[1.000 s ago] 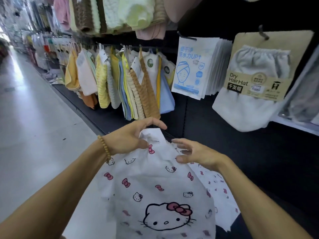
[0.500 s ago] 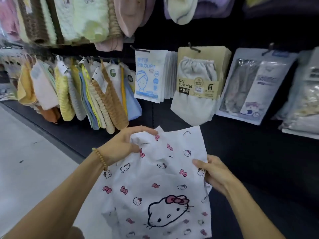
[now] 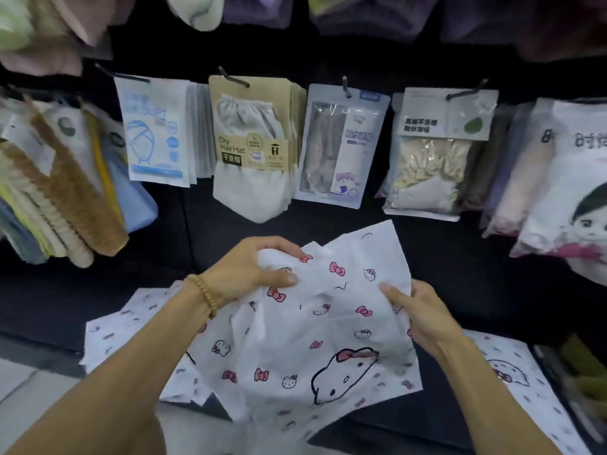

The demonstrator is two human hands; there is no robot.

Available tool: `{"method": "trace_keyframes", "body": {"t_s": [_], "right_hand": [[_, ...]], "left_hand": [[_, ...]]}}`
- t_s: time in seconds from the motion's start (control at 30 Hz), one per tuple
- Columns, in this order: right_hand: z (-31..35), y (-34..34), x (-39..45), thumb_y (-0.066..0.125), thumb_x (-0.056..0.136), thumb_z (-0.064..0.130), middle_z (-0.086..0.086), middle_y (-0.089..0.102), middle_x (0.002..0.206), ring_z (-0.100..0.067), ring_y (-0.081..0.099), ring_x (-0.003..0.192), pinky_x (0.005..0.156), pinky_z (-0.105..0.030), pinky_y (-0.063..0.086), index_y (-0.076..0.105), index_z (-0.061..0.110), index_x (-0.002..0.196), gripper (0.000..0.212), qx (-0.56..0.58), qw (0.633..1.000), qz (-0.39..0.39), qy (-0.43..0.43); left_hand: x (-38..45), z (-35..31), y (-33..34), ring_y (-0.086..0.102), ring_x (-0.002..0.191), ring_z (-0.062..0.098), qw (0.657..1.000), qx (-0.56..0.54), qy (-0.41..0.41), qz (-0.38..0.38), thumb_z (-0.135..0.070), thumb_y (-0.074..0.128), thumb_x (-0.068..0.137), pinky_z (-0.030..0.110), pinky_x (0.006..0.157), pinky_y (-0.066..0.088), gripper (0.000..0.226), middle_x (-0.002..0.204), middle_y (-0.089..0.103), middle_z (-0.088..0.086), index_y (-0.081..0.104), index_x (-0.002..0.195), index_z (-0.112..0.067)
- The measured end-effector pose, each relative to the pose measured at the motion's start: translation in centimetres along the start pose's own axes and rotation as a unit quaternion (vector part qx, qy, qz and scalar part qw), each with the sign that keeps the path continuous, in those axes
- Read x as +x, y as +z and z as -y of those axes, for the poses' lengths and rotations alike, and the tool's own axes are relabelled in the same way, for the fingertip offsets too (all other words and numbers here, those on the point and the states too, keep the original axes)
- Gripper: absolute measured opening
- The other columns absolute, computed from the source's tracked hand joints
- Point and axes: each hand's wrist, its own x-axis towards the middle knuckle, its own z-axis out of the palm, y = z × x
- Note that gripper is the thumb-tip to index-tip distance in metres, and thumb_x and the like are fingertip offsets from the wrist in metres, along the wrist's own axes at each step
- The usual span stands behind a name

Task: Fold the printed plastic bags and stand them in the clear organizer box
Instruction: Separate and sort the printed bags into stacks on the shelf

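Change: since the earlier frames the view has swung right along the shelf wall, the aisle floor has dropped out of sight, and the right hand (image 3: 423,315) has gone from reaching with loose fingers to gripping the bag's right edge.
Printed bag: a white plastic bag (image 3: 305,336) with pink bows and cat faces is held up in front of the person, crumpled, its top corner standing toward the far shelf.
Left hand: the left hand (image 3: 249,270) pinches the bag's upper left part, thumb in front and fingers curled over the top; a beaded bracelet (image 3: 205,295) sits on the wrist.
Right hand: thumb lies on the printed face, fingers curled behind the edge, so it grips the bag.
Other bags: more printed bags (image 3: 131,326) lie flat on the dark counter (image 3: 49,303) below, showing at near left and near right.
Far shelf: hanging packs include a blue-and-white hair towel pack (image 3: 152,133), a "Dry Hair Hat" card (image 3: 251,142), and a clear pack (image 3: 341,146) that seems to hold a shower cap, though it is blurred.
Far left: striped towels (image 3: 65,192) hang in a row.
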Motion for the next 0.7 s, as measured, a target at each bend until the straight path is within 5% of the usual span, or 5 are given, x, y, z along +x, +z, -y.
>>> {"method": "trace_keyframes", "body": {"t_s": [0.23, 0.4, 0.57, 0.7], "right_hand": [[1.3, -5.1, -1.9, 0.074, 0.081, 0.029, -0.017, 0.066, 0.124, -0.034, 0.064, 0.114, 0.083, -0.038, 0.057, 0.072, 0.012, 0.115, 0.038, 0.028, 0.996, 0.071, 0.040], [1.3, -7.1, -2.9, 0.079, 0.076, 0.028, -0.022, 0.070, 0.113, -0.035, 0.069, 0.103, 0.076, -0.035, 0.058, 0.075, 0.003, 0.103, 0.037, -0.038, 0.995, 0.080, 0.054], [0.6, -8.6, -2.0, 0.076, 0.081, 0.013, -0.021, 0.074, 0.097, -0.034, 0.073, 0.087, 0.069, -0.042, 0.061, 0.067, -0.012, 0.097, 0.031, -0.016, 0.991, -0.128, 0.023], [-0.8, -9.8, -1.3, 0.074, 0.082, 0.000, -0.016, 0.075, 0.093, -0.032, 0.074, 0.081, 0.061, -0.037, 0.060, 0.071, -0.001, 0.094, 0.013, 0.030, 0.974, -0.223, 0.029]], "left_hand": [[4.0, 0.3, 4.9, 0.067, 0.094, 0.023, 0.994, 0.038, -0.007, 0.100, 0.012, 0.064, 0.078, 0.039, 0.080, 0.057, 0.058, 0.112, 0.068, 0.006, 0.062, 0.116, -0.031], [6.2, 0.6, 7.5, 0.066, 0.092, 0.013, 0.984, 0.061, -0.008, 0.166, 0.019, 0.055, 0.078, 0.025, 0.065, 0.053, 0.059, 0.118, 0.067, -0.009, 0.070, 0.110, -0.029], [8.1, 1.9, 8.0, 0.065, 0.101, 0.007, 0.971, 0.158, -0.039, 0.178, -0.001, 0.073, 0.075, 0.026, 0.080, 0.056, 0.056, 0.118, 0.063, -0.016, 0.063, 0.118, -0.036], [9.1, 4.3, 7.8, 0.063, 0.099, 0.009, 0.953, 0.242, -0.094, 0.157, -0.030, 0.087, 0.066, 0.024, 0.067, 0.056, 0.068, 0.115, 0.059, -0.016, 0.049, 0.122, -0.038]]}}
